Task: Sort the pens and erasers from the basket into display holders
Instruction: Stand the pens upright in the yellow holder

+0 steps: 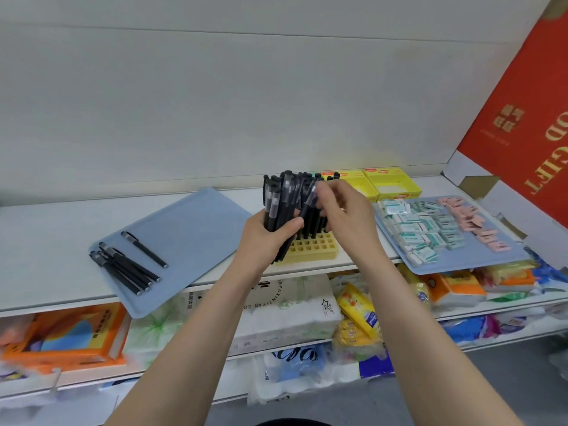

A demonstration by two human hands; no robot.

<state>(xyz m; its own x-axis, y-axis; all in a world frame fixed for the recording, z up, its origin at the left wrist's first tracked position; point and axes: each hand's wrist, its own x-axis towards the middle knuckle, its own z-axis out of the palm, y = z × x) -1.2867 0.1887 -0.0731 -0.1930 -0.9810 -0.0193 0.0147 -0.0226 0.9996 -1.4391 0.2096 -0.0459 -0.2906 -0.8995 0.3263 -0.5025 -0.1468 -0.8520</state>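
Observation:
My left hand [270, 238] grips a bundle of black pens [278, 204] upright over the yellow pen holder [313, 247], whose front holes show bare. My right hand [344, 207] pinches one black pen [309, 199] at the top of the bundle. More black pens stand in the holder's back rows behind my hands. Several loose black pens [129, 265] lie on a blue tray [190, 229] at the left. White-green erasers [418, 229] and pink erasers [473, 222] lie on a second blue tray [461, 265] at the right.
Two yellow display boxes [390, 182] stand at the back of the white shelf [46, 241]. A red gift box [528, 118] leans at the right. Packaged tissues and goods fill the lower shelves.

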